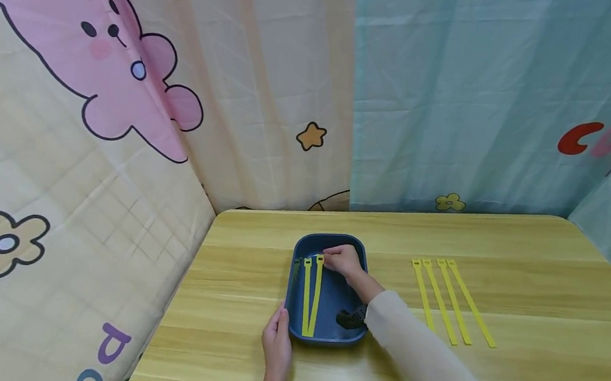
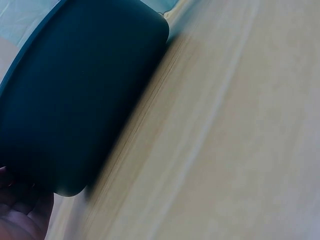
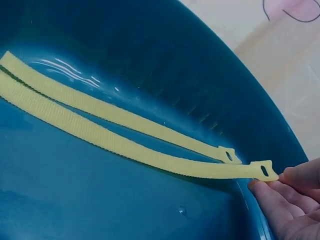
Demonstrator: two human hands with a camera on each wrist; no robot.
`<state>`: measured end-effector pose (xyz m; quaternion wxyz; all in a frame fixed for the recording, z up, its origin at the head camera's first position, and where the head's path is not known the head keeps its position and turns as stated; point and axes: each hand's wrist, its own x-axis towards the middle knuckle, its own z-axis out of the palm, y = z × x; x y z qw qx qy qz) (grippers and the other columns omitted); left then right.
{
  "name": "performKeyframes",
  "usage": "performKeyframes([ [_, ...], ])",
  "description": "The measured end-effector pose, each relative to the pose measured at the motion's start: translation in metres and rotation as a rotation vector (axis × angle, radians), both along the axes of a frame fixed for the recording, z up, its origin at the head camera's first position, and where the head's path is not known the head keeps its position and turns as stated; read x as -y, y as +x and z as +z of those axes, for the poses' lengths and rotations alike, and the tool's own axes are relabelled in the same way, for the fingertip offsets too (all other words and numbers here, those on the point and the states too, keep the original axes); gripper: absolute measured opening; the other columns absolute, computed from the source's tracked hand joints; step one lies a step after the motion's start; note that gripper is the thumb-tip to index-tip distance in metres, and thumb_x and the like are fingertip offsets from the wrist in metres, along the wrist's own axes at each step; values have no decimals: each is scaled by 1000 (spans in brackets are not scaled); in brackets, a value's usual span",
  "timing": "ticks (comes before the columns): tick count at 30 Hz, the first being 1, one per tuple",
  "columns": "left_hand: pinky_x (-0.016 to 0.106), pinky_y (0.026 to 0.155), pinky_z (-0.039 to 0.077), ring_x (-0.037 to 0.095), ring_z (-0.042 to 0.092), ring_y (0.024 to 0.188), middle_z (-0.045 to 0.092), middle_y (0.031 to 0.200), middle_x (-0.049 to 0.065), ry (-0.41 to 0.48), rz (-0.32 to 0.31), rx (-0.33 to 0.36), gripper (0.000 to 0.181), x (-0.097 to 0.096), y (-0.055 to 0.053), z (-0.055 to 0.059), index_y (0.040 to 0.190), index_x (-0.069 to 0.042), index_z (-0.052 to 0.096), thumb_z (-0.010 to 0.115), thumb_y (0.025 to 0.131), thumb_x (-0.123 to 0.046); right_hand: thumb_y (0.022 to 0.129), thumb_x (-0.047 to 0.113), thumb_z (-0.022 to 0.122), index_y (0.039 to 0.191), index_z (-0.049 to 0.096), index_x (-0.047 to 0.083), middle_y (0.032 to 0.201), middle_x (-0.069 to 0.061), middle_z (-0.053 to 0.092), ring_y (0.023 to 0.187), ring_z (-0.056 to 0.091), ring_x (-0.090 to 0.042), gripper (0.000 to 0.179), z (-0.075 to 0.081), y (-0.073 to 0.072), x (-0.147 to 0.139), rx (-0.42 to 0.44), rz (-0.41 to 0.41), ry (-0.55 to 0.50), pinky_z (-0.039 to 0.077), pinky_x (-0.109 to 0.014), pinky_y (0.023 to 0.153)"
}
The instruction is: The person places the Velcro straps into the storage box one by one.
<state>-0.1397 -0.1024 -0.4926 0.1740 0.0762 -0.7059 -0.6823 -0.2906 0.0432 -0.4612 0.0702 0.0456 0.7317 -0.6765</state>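
Observation:
A deep blue plastic bin [image 1: 330, 311] stands on the table, with two yellow hook-and-loop cable ties inside. My right hand [image 1: 343, 260] reaches into it and pinches the slotted head of the right-hand cable tie [image 3: 135, 148] between thumb and fingers. That tie's head is lifted a little, while its tail lies low in the bin. Beside it, the other cable tie [image 3: 120, 116] leans near the wall, its tail close to the first one's. My left hand [image 1: 277, 343] rests against the bin's outer left side near the front corner, its fingers partly hidden in the left wrist view.
Several more yellow cable ties [image 1: 451, 299] lie in a row on the wooden table [image 1: 535, 279], right of the bin. A black wrist device [image 1: 353, 318] on my right arm overlaps the bin's front. Printed curtains [image 1: 274, 95] hang behind and left of the table.

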Motion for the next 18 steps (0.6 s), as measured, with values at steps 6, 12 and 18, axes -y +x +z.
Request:
performKeyframes([
  [6,31,93,32,22,40,110,49,115,15,-14,9,-31,34,0,-1,-1,112,5,50,42,89,-19,79,1,56,96,60,-8,92,-19,59,78,59,-21,20,-3,-2,-1,-8,-12,36,50,-29,67],
  [12,30,92,32,23,40,111,50,115,15,-19,10,-42,35,0,-2,-2,112,6,50,43,89,-19,79,1,56,98,59,-9,92,-19,60,81,59,-23,22,-1,-2,-2,-20,0,29,49,-30,69],
  [18,30,92,33,22,41,110,50,114,14,-18,11,-44,34,0,-1,0,112,6,51,43,89,-18,78,3,58,100,58,-8,93,-19,59,84,58,-25,24,0,-1,-2,15,34,-93,49,-30,71],
])
